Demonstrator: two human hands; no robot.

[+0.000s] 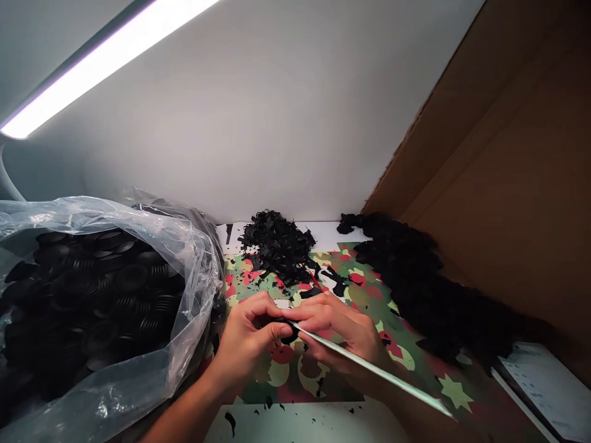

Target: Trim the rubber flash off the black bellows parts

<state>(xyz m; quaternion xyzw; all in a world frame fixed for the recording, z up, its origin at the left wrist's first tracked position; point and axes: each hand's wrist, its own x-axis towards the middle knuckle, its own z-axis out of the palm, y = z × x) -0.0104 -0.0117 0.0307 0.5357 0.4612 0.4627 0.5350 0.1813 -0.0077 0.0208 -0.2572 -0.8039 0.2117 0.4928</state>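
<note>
My left hand (pixel 252 335) is closed in a pinch on a small black rubber-looking part (pixel 289 335), partly hidden by the fingers. My right hand (pixel 339 326) meets it from the right, its fingers wrapped round a long, thin, pale tool (pixel 378 372). The tool's near end slants down to the right, and its tip is hidden at the black part, so its kind cannot be made out. Both hands are above a camouflage-patterned sheet (pixel 341 384). Beyond the right fingers, a thin red stick-like thing (pixel 316 282) shows.
A clear plastic bag (pixel 196 295) full of black, round, ribbed parts (pixel 101 283) stands at the left. Black scraps (pixel 279 246) are heaped behind the hands. A long black pile (pixel 429 295) runs along the cardboard wall (pixel 503 184), near a white box-like object (pixel 549 381). A lamp (pixel 101 61) glows overhead.
</note>
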